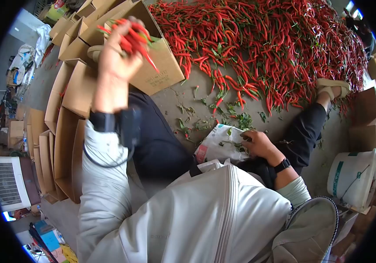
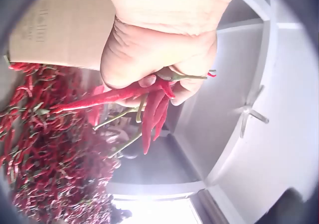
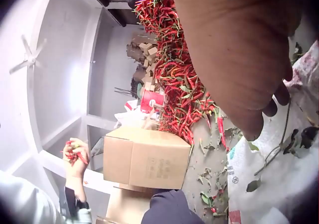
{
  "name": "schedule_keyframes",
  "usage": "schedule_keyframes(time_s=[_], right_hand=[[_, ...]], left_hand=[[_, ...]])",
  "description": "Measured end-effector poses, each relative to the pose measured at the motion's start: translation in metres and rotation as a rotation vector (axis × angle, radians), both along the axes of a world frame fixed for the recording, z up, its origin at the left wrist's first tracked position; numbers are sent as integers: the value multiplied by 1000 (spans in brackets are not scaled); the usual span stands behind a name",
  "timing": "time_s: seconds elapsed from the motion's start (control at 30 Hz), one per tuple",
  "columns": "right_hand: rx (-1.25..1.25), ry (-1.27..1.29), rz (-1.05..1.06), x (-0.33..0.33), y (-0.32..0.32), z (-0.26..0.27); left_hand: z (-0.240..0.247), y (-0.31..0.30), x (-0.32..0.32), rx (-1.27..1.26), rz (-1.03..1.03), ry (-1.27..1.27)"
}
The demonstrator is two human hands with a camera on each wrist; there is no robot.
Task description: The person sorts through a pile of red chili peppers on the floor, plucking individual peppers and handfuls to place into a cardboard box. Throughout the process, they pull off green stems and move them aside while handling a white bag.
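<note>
Raised at the upper left of the head view, my left hand (image 1: 114,61) grips a bunch of red chili peppers (image 1: 134,40). Their tips and green stems stick out past the fingers in the left wrist view, where one long pepper (image 2: 94,101) points sideways. An open cardboard box (image 1: 159,74) stands close by that hand. My right hand (image 1: 260,143) rests over a white sack (image 1: 216,142) on the lap, its fingers loosely bent. Leaves (image 3: 254,185) and thin stems lie on the sack near those fingertips; the palm side is partly hidden.
A large heap of red chili peppers (image 1: 258,44) covers the floor ahead. Plucked leaves (image 1: 242,122) are scattered before the sack. More open cardboard boxes (image 1: 65,144) stand at the left. A white bucket (image 1: 354,179) is at the right, near another box (image 1: 365,118).
</note>
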State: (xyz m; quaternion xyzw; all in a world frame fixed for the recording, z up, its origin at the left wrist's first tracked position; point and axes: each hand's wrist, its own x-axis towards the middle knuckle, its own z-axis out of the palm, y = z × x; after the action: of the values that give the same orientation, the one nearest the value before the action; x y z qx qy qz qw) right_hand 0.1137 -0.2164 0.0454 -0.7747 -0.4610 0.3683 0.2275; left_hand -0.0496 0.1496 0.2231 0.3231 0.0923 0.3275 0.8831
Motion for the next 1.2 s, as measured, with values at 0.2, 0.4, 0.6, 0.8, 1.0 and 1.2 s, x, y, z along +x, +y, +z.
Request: schedule_keyframes(time_s=[0.2, 0.4, 0.6, 0.8, 1.0, 1.2], right_hand=[[-69, 52, -3, 2, -1, 1], [62, -22, -72, 15, -4, -14], [252, -267, -190, 42, 15, -35], [170, -354, -345, 67, 75, -40], [-118, -526, -176, 79, 105, -77], [-53, -467, -133, 46, 110, -27]], left_hand=[[-6, 60, 0, 261, 396, 836], [-6, 25, 7, 37, 562, 238], [-74, -87, 7, -195, -186, 53], [-201, -108, 22, -695, -167, 145], [-233, -98, 23, -741, -88, 319], [-235, -110, 31, -671, -195, 340]])
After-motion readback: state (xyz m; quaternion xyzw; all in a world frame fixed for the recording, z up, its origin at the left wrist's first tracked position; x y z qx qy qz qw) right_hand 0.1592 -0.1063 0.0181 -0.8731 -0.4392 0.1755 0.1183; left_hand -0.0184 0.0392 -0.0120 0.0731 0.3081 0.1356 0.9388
